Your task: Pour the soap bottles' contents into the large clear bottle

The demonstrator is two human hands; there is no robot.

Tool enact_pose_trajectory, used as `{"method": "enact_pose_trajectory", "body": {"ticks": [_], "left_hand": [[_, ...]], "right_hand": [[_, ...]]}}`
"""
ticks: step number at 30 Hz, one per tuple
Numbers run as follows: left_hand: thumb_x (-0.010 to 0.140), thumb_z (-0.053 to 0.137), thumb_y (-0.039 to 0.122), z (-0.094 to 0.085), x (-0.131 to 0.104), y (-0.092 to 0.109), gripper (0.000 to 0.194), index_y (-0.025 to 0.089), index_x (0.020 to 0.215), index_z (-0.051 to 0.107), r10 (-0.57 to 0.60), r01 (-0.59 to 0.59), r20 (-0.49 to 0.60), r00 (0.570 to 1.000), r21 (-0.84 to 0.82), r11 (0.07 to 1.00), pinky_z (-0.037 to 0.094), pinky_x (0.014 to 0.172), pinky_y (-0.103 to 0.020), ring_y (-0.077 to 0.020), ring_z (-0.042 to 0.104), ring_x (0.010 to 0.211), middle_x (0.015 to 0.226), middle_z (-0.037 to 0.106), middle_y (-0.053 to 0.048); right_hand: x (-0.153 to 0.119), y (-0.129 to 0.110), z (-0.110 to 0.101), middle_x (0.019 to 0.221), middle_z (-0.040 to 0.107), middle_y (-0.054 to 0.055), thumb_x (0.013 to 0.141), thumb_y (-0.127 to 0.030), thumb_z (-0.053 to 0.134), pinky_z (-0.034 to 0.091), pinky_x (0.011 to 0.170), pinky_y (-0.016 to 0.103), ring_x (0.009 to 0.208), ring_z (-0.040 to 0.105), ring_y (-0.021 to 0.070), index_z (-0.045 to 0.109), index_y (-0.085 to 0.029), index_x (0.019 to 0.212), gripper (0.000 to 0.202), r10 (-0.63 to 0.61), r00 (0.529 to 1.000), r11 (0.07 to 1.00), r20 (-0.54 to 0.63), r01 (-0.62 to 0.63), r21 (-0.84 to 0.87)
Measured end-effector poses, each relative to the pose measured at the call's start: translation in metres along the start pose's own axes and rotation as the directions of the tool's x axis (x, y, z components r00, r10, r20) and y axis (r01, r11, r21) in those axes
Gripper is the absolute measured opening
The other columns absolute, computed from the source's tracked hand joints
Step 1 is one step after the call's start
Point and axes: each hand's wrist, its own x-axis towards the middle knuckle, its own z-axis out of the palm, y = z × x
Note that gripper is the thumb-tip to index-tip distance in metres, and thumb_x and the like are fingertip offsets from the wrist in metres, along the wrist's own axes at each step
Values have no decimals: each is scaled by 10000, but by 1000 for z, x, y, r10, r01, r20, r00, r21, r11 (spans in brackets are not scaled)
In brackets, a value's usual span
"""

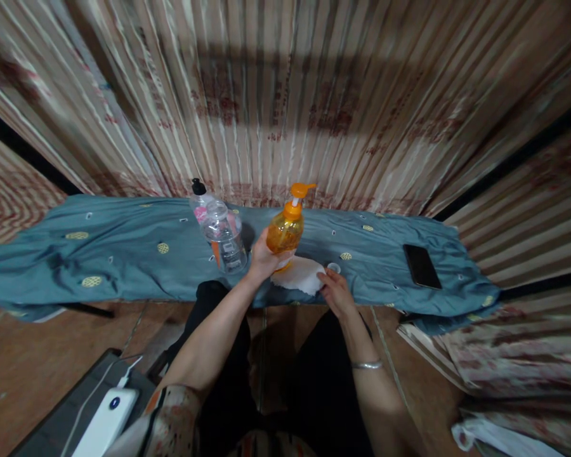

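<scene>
My left hand (265,259) is wrapped round the lower part of an amber pump bottle (285,231) with an orange pump head, held upright over the cloth. Between thumb and fingers, my right hand (335,291) pinches the right edge of a white paper towel (301,277), which lies below and to the right of the bottle. Just beyond my right fingers sits a small clear round cap (334,268). Left of my left hand stands a clear plastic bottle (226,244) without a lid, and behind it a bottle with a black cap (198,186).
A blue-green cloth (133,254) with yellow patterns covers the narrow bench. A dark phone (421,266) lies at its right end. Striped curtains (276,95) hang close behind and at both sides. At lower left, a white power bank (107,419) has a cable plugged in.
</scene>
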Motion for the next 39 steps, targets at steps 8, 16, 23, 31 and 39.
{"method": "enact_pose_trajectory", "body": {"ticks": [8, 16, 23, 31, 39], "left_hand": [[511, 915, 232, 0, -9, 2, 697, 195, 1148, 636, 5, -5, 18, 1000, -14, 1000, 587, 903, -352, -219, 732, 934, 1031, 771, -28], [553, 884, 247, 1, -9, -5, 641, 168, 1138, 634, 17, -17, -25, 1000, -4, 1000, 573, 796, -328, -205, 708, 825, 954, 759, -37], [521, 917, 279, -3, -10, -8, 650, 190, 1089, 613, 28, -28, 19, 999, -11, 1000, 573, 843, -344, -202, 699, 840, 934, 742, -13], [507, 934, 287, -1, -7, -13, 724, 213, 1149, 607, -13, 15, 30, 999, -69, 997, 583, 941, -413, -234, 721, 953, 1040, 759, -29], [577, 861, 242, -1, -18, -7, 673, 186, 1186, 581, 77, -77, 67, 995, -8, 997, 586, 931, -402, -264, 731, 1002, 1074, 759, -65]], "right_hand": [[-24, -64, 21, 993, 748, 41, 936, -449, 718, 618, 753, 360, 838, 730, 205, 697, -185, 1098, 311, -269, 961, 922, -57, 275, 274], [-12, -101, 105, 1547, 541, 119, 845, -485, 711, 351, 1215, 469, 1465, 470, 300, 534, -249, 1406, 634, -600, 799, 799, -42, 601, 1], [35, -109, 105, 1218, 725, 145, 831, -456, 691, 509, 1033, 517, 1162, 670, 333, 598, -195, 1267, 517, -598, 801, 775, 14, 582, -248], [75, -133, 106, 801, 753, 28, 668, -322, 803, 574, 753, 391, 776, 725, 267, 688, -223, 977, 344, -524, 849, 760, 65, 500, -415], [37, -104, 128, 1052, 712, 110, 729, -390, 705, 512, 962, 504, 1053, 679, 350, 572, -228, 1189, 505, -552, 786, 794, -279, 392, -465]]}}
